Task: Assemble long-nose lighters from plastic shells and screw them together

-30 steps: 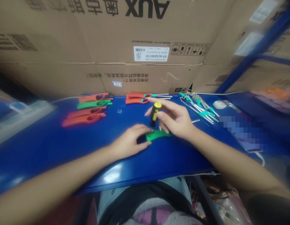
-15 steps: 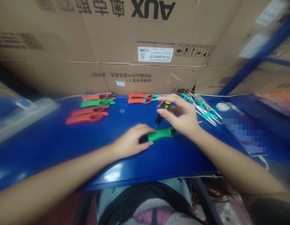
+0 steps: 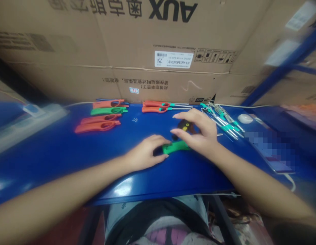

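Note:
A green lighter handle (image 3: 176, 146) lies on the blue table in front of me. My left hand (image 3: 145, 153) pinches its left end between thumb and fingers. In my right hand (image 3: 205, 131) is a black screwdriver with yellow marks (image 3: 183, 126), held over the handle and leaning to the right. Its thin tip is hard to make out near the handle's left end. The right thumb and palm cover the handle's right end.
Red lighter handles (image 3: 98, 126) and another green handle (image 3: 106, 111) lie at left. Behind my hands are two red lighters with metal tubes (image 3: 155, 109). Several metal tubes with teal parts (image 3: 228, 127), a white round object (image 3: 245, 118) and a phone-like device (image 3: 272, 153) sit at right. A cardboard wall (image 3: 117, 51) stands behind.
The screwdriver has tipped over to the right and its grip sits lower. My right hand has come down nearer the green handle. The left hand keeps its hold.

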`<state>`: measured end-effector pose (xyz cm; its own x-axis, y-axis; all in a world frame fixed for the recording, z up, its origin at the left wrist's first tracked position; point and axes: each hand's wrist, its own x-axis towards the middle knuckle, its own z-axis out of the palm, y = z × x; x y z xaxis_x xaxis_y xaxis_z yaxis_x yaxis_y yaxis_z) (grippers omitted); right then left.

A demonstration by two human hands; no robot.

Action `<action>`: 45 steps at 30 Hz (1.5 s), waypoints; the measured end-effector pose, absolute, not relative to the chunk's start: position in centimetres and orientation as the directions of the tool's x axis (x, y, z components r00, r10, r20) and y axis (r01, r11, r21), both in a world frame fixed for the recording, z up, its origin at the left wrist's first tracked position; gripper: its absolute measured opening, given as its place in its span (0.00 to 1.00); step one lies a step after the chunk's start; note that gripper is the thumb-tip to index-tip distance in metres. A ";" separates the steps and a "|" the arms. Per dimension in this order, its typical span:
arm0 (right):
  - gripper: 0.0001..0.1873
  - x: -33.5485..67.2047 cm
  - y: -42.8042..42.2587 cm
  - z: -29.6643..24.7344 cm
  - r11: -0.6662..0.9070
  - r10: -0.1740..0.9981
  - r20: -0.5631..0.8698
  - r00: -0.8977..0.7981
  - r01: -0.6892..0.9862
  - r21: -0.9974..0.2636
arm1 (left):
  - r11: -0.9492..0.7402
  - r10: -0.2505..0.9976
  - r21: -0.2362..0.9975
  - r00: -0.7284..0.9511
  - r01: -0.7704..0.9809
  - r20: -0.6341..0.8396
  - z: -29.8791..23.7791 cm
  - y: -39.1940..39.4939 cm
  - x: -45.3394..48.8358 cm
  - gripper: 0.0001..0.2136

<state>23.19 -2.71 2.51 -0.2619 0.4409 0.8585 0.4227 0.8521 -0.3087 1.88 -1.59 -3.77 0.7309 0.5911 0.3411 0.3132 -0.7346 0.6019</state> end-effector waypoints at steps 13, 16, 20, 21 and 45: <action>0.14 23.8 -1.9 2.5 0.777 0.606 0.767 -0.210 0.366 -0.513 | -0.720 0.594 0.619 0.740 0.314 0.316 -3.8 -1.6 1.9 0.18; 0.21 23.8 -2.0 2.5 0.696 0.703 0.609 -0.368 0.179 -0.695 | -0.721 0.591 0.619 0.742 0.311 0.316 -3.9 -1.6 1.9 0.18; 0.13 23.8 -2.2 2.5 0.792 0.609 0.736 -0.296 0.270 -0.547 | -0.719 0.595 0.620 0.739 0.314 0.315 -3.9 -1.6 1.9 0.18; 0.12 23.7 -2.3 2.5 0.816 0.561 0.785 -0.264 0.340 -0.469 | -0.718 0.597 0.620 0.738 0.316 0.315 -3.9 -1.6 1.9 0.18; 0.09 23.7 -2.4 1.7 0.840 0.471 0.849 -0.238 0.413 -0.351 | -0.702 0.609 0.628 0.741 0.336 0.284 -3.4 -1.7 1.9 0.17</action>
